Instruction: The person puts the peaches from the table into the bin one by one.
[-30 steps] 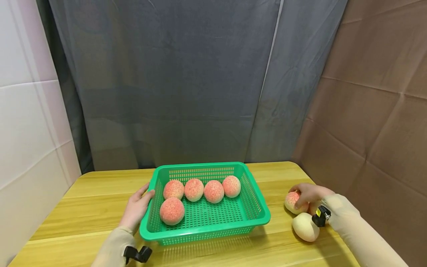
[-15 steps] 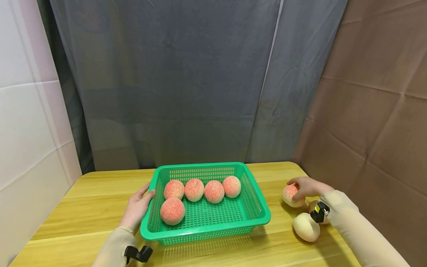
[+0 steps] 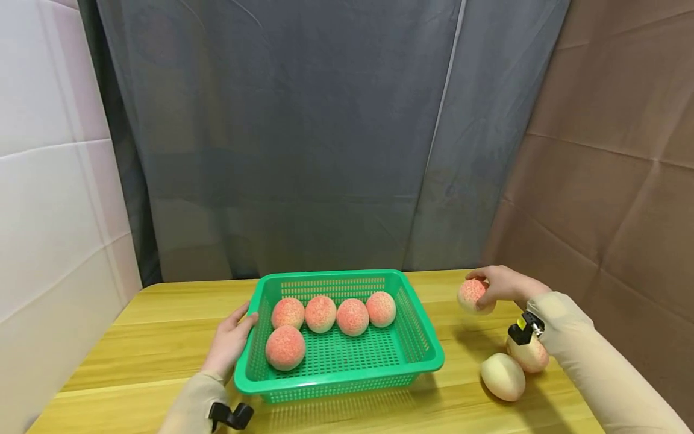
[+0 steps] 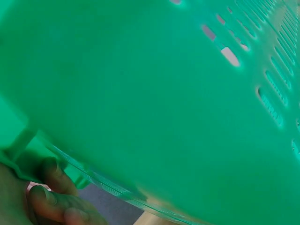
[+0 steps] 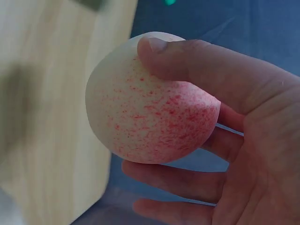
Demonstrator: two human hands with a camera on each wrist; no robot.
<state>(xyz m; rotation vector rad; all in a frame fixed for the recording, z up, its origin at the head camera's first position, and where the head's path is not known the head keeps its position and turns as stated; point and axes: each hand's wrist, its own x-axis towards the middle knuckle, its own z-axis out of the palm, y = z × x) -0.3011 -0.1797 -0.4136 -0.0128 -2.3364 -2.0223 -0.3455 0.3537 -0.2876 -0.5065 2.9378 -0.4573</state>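
Note:
My right hand (image 3: 504, 286) grips a peach (image 5: 150, 108), pale with red speckles, between thumb and fingers. That peach hangs above the table at the right, its shadow on the wood below. My left hand (image 3: 229, 343) holds the left rim of a green plastic basket (image 3: 347, 381), thumb over the top. In the left wrist view the fingers (image 4: 61, 201) curl under the rim and the basket wall fills most of the picture. Several pink peaches (image 3: 320, 313) lie in the basket, a row at the back and one at the front left.
Two more peaches rest on the wooden table (image 3: 135, 337) at the right: a pale one (image 3: 503, 377) and a pinkish one (image 3: 528, 352), partly under the right wrist's camera. A grey curtain (image 3: 303, 132) hangs behind, with a white cloth at left and a brown one at right.
The right hand has lifted its peach up off the table, away from the two others there. The left hand keeps its hold on the basket. The head view has shifted slightly.

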